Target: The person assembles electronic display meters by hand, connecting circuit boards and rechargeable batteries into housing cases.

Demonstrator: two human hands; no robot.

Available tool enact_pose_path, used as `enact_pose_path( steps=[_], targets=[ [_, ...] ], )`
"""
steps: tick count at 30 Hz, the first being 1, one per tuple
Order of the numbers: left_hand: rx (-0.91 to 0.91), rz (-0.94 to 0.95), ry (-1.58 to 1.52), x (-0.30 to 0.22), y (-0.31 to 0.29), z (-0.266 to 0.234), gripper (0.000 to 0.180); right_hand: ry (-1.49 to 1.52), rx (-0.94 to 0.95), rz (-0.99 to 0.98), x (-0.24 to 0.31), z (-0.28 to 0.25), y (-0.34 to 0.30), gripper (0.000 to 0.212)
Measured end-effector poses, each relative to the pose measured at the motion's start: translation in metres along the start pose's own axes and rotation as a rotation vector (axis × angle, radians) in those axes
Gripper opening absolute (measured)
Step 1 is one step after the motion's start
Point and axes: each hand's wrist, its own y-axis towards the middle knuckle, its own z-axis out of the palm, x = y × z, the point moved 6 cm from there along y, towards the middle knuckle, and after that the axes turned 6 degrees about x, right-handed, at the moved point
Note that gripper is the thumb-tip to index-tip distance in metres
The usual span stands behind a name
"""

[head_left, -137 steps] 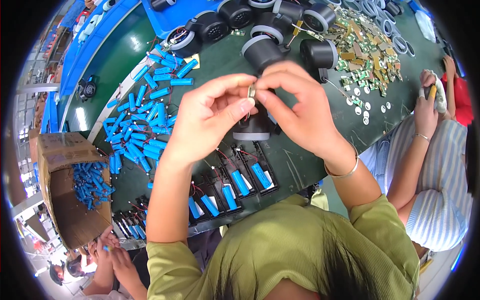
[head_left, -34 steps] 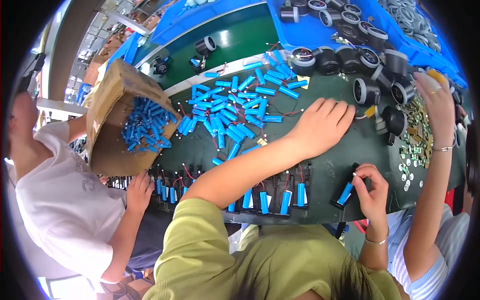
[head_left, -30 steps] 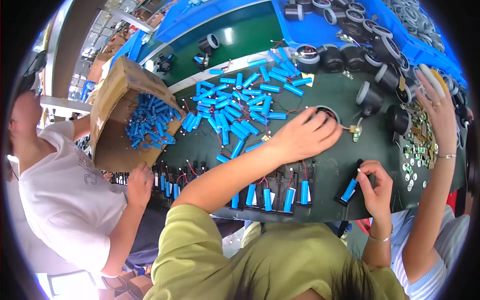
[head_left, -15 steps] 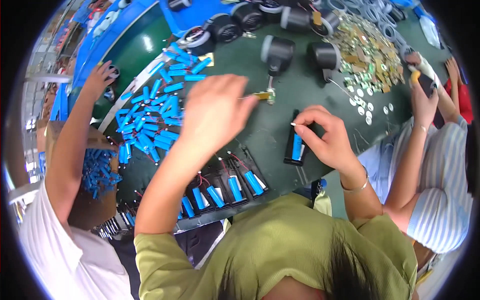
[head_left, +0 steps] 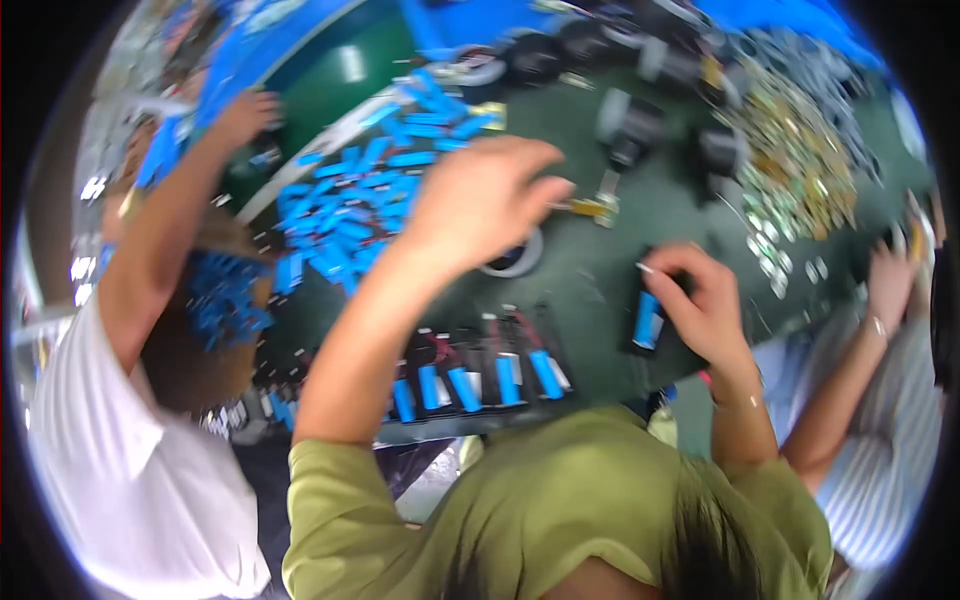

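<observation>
My right hand (head_left: pixel 705 300) is closed, its thumb and forefinger pinching a small white connector (head_left: pixel 645 267). Below those fingertips, a blue cylindrical battery (head_left: pixel 647 320) lies in a narrow black tray-like shell. My left hand (head_left: pixel 490 200) is blurred over the middle of the bench; its thumb comes close to a small circuit board (head_left: pixel 602 208) joined to a black round-headed device (head_left: pixel 630 130). Partly beneath that hand shows a dark round part with a pale ring (head_left: pixel 520 258); whether the hand grips it cannot be made out.
Loose blue batteries (head_left: pixel 345 215) are heaped to the left, above a row of black shells with batteries (head_left: pixel 505 378). Circuit boards (head_left: pixel 800 170) pile up at right beside white discs (head_left: pixel 770 250). A cardboard box (head_left: pixel 215 365) and a co-worker's arm (head_left: pixel 165 240) are at left; another co-worker's hand (head_left: pixel 888 280) is at right.
The view has shifted, so the bench lies further right. The pale-ringed round part now shows beneath my left hand, where bench showed before. My right hand keeps its pinch on the connector.
</observation>
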Motion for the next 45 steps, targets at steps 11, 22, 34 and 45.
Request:
enact_pose_path(
  steps=[11,22,34,45],
  targets=[
    [0.516,-0.005,0.327,-0.026,0.031,0.065,0.026,-0.054,-0.048,-0.002,-0.01,-0.004,-0.01,0.004],
    [-1.045,-0.758,-0.061,0.249,-0.089,-0.124,0.044,-0.209,0.003,-0.091,-0.009,0.008,-0.009,0.005],
    [-0.845,-1.072,-0.214,0.462,-0.102,-0.135,0.071,-0.389,-0.101,-0.022,-0.008,0.011,-0.007,0.006],
    [-0.737,-0.863,-0.08,0.365,-0.06,-0.132,0.058,-0.401,-0.141,-0.053,0.002,0.014,-0.01,0.006]
  ],
)
